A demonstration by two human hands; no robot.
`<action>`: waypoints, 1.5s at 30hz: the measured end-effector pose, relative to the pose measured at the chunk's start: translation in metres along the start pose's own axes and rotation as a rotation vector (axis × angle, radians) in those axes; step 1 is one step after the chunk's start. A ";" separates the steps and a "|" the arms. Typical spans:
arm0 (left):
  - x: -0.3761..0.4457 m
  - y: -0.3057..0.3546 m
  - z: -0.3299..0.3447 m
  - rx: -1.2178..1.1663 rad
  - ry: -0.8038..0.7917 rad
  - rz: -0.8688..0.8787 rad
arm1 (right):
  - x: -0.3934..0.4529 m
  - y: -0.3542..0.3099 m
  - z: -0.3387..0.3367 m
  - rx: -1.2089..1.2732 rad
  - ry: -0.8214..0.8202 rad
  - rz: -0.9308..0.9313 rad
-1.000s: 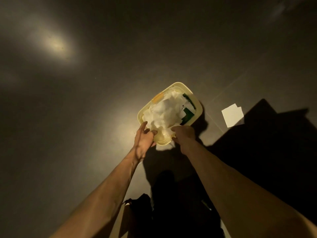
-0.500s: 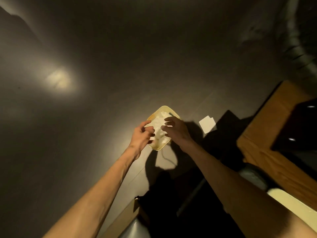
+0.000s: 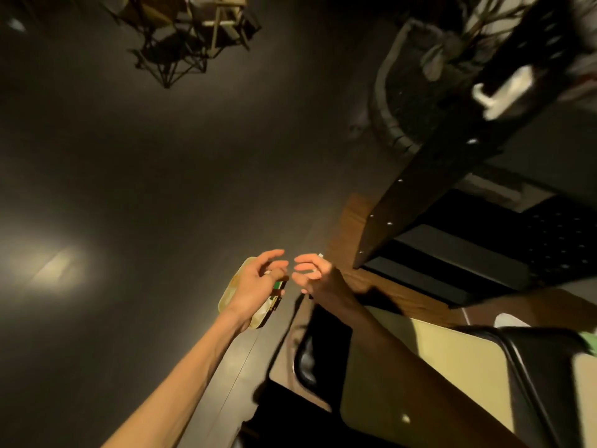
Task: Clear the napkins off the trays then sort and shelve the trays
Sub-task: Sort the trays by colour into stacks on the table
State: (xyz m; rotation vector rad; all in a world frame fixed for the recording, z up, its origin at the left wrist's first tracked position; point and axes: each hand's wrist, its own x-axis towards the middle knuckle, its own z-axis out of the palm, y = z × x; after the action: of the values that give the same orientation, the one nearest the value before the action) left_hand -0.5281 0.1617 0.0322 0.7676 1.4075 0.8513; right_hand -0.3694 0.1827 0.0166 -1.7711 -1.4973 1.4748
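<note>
My left hand (image 3: 258, 279) hovers with its fingers spread and relaxed above a cream bin (image 3: 231, 297) on the dark floor. Green and white scraps show at the bin's edge beside my wrist. My right hand (image 3: 311, 274) floats just to the right of the left, fingers loosely curled, with nothing plainly held. A cream tray (image 3: 420, 367) lies on the wooden table (image 3: 349, 227) at lower right, under my right forearm. A black tray (image 3: 549, 383) overlaps its right side. A dark rounded tray edge (image 3: 303, 360) lies at the table's left edge.
A black shelf rack (image 3: 452, 163) with several dark shelves rises over the table at right. A dark planter (image 3: 403, 101) stands behind it. Folding chairs (image 3: 184, 37) stand far off at the top. A scrap of white paper (image 3: 320, 254) peeks out by my right fingers.
Both hands have lifted off the napkins in the bin and now hang free above it. The view has swung up and right, bringing the table, trays and rack into sight.
</note>
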 end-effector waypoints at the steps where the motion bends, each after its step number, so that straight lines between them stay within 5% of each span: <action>1: -0.007 0.006 0.012 0.014 -0.023 0.010 | -0.012 0.000 -0.013 0.017 0.011 -0.013; 12: -0.059 0.019 0.159 0.210 -0.191 0.076 | -0.111 0.066 -0.153 0.139 0.164 -0.061; 28: -0.118 -0.135 0.336 0.558 -0.346 -0.125 | -0.251 0.305 -0.260 0.229 0.506 0.247; 32: -0.132 -0.155 0.371 0.621 -0.379 -0.094 | -0.267 0.328 -0.268 0.312 0.444 0.352; 35: -0.135 -0.171 0.386 0.879 -0.473 0.007 | -0.277 0.342 -0.270 0.362 0.458 0.404; 40: -0.130 -0.212 0.391 1.687 -0.690 0.254 | -0.285 0.363 -0.269 0.359 0.506 0.491; 45: -0.137 -0.243 0.388 1.809 -0.691 0.304 | -0.291 0.389 -0.258 0.408 0.502 0.549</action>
State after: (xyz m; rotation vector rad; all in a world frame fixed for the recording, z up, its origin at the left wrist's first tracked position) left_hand -0.1263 -0.0628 -0.0955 2.3367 1.1084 -0.7775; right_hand 0.0747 -0.1298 -0.0695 -2.1516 -0.4448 1.2877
